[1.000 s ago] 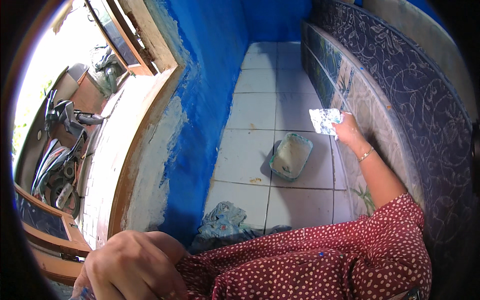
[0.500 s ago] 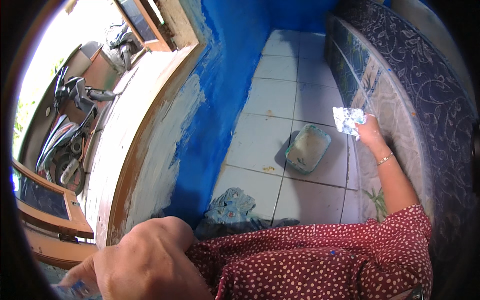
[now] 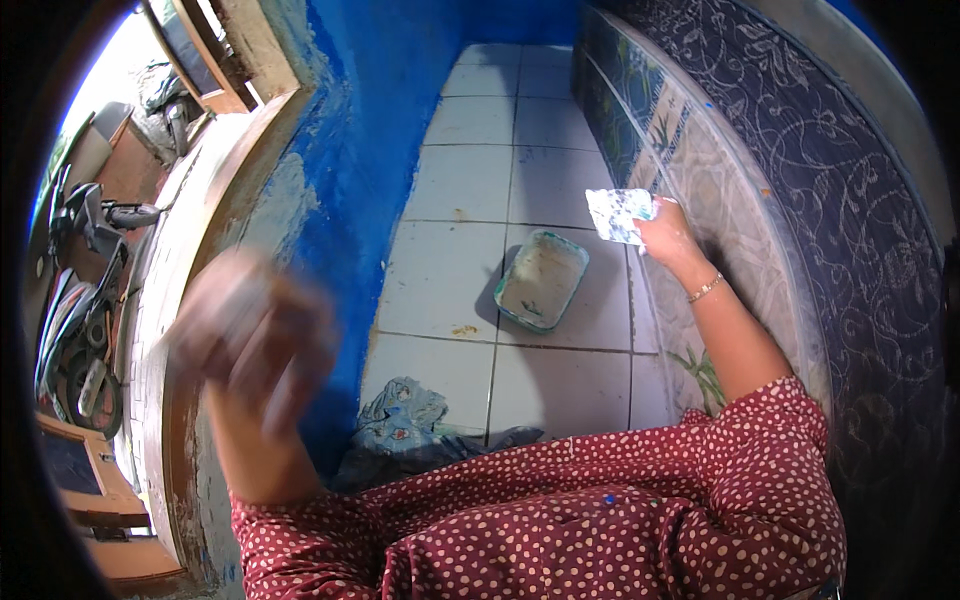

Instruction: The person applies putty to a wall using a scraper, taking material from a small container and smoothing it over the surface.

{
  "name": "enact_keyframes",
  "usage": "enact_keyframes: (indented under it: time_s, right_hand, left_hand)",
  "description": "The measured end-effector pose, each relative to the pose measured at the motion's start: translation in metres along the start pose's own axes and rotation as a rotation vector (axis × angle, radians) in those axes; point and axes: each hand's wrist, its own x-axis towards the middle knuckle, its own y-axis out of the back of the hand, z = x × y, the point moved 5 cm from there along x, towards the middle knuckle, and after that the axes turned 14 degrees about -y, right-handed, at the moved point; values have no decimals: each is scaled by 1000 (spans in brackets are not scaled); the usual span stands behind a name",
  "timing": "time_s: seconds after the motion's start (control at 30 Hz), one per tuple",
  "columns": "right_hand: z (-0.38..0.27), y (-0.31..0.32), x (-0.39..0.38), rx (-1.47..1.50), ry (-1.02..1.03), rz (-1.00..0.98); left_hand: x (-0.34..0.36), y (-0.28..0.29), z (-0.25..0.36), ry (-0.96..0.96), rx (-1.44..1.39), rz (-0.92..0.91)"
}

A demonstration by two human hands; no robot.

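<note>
In my right hand point(image 3: 662, 232) is a flat, roughly rectangular piece point(image 3: 618, 213) smeared with white paste, gripped by its edge beside the leaning mattress. My left hand point(image 3: 255, 335) is raised before the window-side wall, smeared by motion. Its fingers look bent, but whether they hold anything I cannot make out. On the floor between my arms stands a teal-rimmed rectangular tub point(image 3: 580, 275), with pale residue inside. The blue wall point(image 3: 365, 150) has patches of whitish filler point(image 3: 285, 205) near the window frame.
A crumpled grey-blue cloth point(image 3: 400, 415) lies on the tiled floor point(image 3: 450, 180) near the wall's foot. Mattresses point(image 3: 700, 140) lean along the right side. An open wooden window sash point(image 3: 90, 470) is at the left, with a motorbike point(image 3: 90, 320) outside.
My left hand has risen from the lower left corner to before the wall. The view has shifted right, while my right hand still holds the smeared piece out beside the mattress.
</note>
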Motion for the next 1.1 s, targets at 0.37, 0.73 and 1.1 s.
enact_keyframes:
  time_s: [0.37,0.73,1.1]
  right_hand:
    - [79,-56,42,41,-164,-233]
    - [36,-112,25,-388,5,-233]
    - [79,-184,-8,-825,167,-312]
  left_hand:
    - [-72,363,-207,739,990,762]
    - [-78,316,-227,395,996,889]
    - [-97,295,-241,172,1832,471]
